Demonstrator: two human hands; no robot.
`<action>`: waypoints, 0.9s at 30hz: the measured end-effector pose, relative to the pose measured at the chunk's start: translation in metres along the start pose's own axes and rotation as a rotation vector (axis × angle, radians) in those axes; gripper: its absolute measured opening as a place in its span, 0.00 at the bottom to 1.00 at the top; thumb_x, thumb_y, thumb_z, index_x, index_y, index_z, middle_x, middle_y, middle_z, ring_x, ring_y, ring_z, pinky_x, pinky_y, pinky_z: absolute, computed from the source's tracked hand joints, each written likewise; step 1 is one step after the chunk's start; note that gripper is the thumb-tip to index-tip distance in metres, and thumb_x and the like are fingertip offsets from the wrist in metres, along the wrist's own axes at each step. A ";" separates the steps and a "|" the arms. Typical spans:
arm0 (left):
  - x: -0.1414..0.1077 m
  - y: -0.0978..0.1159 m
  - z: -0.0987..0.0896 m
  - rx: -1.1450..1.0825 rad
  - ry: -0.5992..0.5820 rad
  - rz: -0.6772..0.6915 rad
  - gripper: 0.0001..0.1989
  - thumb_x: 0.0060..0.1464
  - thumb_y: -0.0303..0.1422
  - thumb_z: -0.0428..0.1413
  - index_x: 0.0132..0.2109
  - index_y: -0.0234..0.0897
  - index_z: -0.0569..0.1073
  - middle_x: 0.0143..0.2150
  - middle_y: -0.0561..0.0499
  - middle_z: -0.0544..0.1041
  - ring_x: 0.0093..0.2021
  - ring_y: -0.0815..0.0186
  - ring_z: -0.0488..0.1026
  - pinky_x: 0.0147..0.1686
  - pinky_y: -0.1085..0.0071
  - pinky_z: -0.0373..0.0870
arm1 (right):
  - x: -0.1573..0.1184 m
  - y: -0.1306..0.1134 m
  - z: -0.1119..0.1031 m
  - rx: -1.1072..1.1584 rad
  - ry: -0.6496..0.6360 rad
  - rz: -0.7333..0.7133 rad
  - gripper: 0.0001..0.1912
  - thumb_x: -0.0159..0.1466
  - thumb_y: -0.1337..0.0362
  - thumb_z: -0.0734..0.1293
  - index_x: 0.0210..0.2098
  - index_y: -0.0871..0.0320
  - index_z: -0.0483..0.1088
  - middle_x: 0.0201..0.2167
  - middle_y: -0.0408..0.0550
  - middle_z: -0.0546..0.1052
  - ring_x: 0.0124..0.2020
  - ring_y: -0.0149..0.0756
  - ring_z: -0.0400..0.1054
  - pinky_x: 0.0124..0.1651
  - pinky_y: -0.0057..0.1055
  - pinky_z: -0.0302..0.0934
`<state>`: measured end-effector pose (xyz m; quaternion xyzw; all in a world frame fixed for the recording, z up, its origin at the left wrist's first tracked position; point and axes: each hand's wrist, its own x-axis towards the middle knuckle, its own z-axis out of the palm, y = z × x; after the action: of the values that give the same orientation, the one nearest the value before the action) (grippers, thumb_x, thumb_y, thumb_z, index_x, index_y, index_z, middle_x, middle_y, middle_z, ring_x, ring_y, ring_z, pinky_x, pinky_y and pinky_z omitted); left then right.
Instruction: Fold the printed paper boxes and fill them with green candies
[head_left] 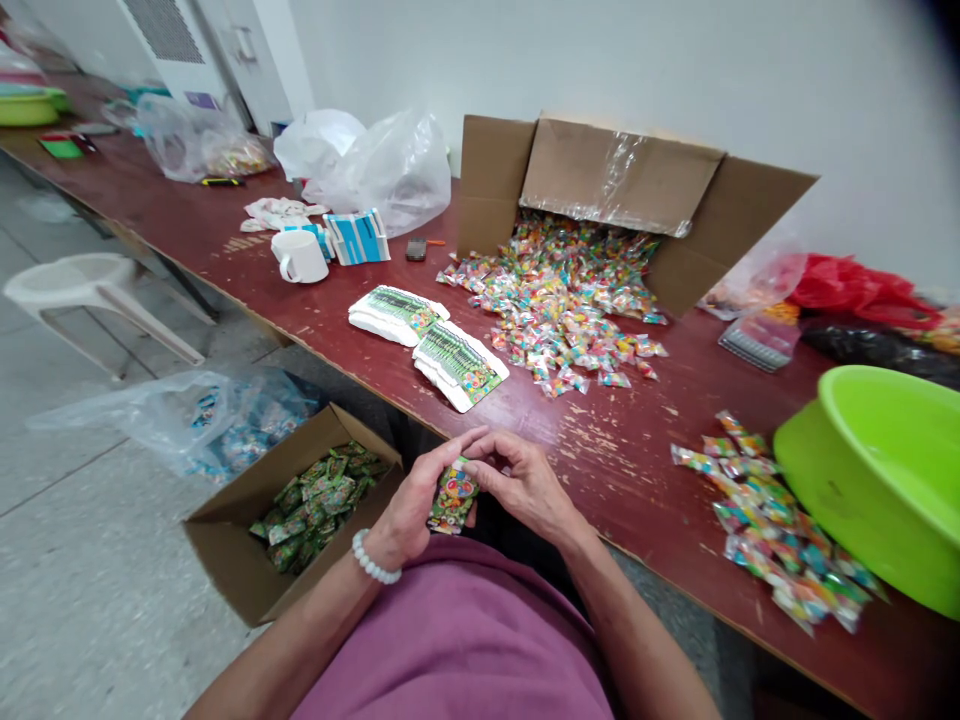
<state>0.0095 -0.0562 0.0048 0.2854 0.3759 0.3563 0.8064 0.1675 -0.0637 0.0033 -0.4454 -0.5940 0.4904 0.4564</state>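
My left hand (415,503), with a pale bead bracelet at its wrist, holds a small green printed packet (454,492) just off the table's front edge. My right hand (517,478) is closed at the packet's top, thumb and fingers pressed on it. Two fanned stacks of similar green packets, one farther back (397,314) and one nearer (460,366), lie on the red table (600,455) beyond my hands. Small wrapped candies (559,310) spill from a tipped cardboard box (622,175). An open carton (225,555) of filled green packets (319,505) stands below left.
On the table are a white mug (300,256), blue-and-white packets (358,238), plastic bags (409,165) and a small dark object (415,249). A green basin (877,480) and more candies (780,530) are at the right. A white stool (75,275) stands at the left.
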 end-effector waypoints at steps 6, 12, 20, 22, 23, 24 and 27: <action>0.001 0.000 0.001 0.002 -0.007 -0.072 0.32 0.62 0.53 0.50 0.63 0.36 0.71 0.30 0.46 0.80 0.17 0.69 0.71 0.16 0.75 0.67 | 0.007 0.003 -0.001 0.282 -0.077 0.089 0.12 0.62 0.57 0.72 0.29 0.59 0.73 0.42 0.49 0.79 0.25 0.26 0.66 0.26 0.26 0.62; -0.001 0.000 -0.001 -0.018 0.066 -0.070 0.24 0.58 0.46 0.58 0.55 0.34 0.77 0.24 0.51 0.76 0.17 0.68 0.71 0.17 0.75 0.68 | -0.003 -0.002 -0.001 -0.030 0.009 -0.054 0.07 0.65 0.60 0.70 0.33 0.56 0.76 0.37 0.46 0.79 0.34 0.34 0.72 0.36 0.30 0.66; 0.005 -0.001 0.002 -0.212 0.094 -0.017 0.17 0.55 0.31 0.58 0.52 0.33 0.78 0.47 0.45 0.81 0.37 0.64 0.79 0.39 0.70 0.77 | -0.024 0.011 0.018 -0.451 0.095 -0.276 0.21 0.59 0.58 0.75 0.50 0.54 0.69 0.48 0.53 0.75 0.50 0.47 0.67 0.51 0.43 0.63; 0.008 0.000 0.005 -0.261 0.147 0.004 0.14 0.57 0.31 0.57 0.50 0.34 0.79 0.48 0.46 0.81 0.44 0.62 0.79 0.46 0.70 0.76 | -0.025 0.013 0.023 -0.586 0.082 -0.288 0.36 0.55 0.55 0.77 0.58 0.55 0.64 0.57 0.58 0.71 0.54 0.52 0.65 0.54 0.47 0.62; 0.010 0.000 0.007 -0.286 0.167 0.012 0.13 0.58 0.31 0.57 0.49 0.35 0.79 0.48 0.47 0.81 0.46 0.62 0.79 0.48 0.69 0.75 | -0.024 0.012 0.024 -0.652 0.073 -0.291 0.42 0.52 0.54 0.77 0.62 0.56 0.60 0.61 0.60 0.67 0.56 0.55 0.63 0.55 0.49 0.60; 0.011 0.001 0.008 -0.302 0.185 0.027 0.11 0.59 0.31 0.56 0.48 0.35 0.79 0.48 0.48 0.81 0.48 0.63 0.78 0.50 0.69 0.74 | -0.022 0.010 0.024 -0.718 0.064 -0.290 0.47 0.51 0.54 0.77 0.65 0.57 0.57 0.64 0.61 0.64 0.58 0.57 0.61 0.57 0.51 0.58; 0.013 0.002 0.008 -0.269 0.196 0.070 0.11 0.62 0.32 0.56 0.49 0.35 0.78 0.49 0.48 0.81 0.51 0.63 0.77 0.54 0.69 0.72 | -0.015 0.003 0.022 -0.867 0.028 -0.290 0.48 0.50 0.57 0.76 0.66 0.58 0.55 0.63 0.62 0.65 0.57 0.59 0.60 0.58 0.54 0.55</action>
<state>0.0210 -0.0462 0.0059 0.1518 0.3916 0.4573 0.7839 0.1494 -0.0817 -0.0037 -0.5141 -0.7943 0.1216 0.2999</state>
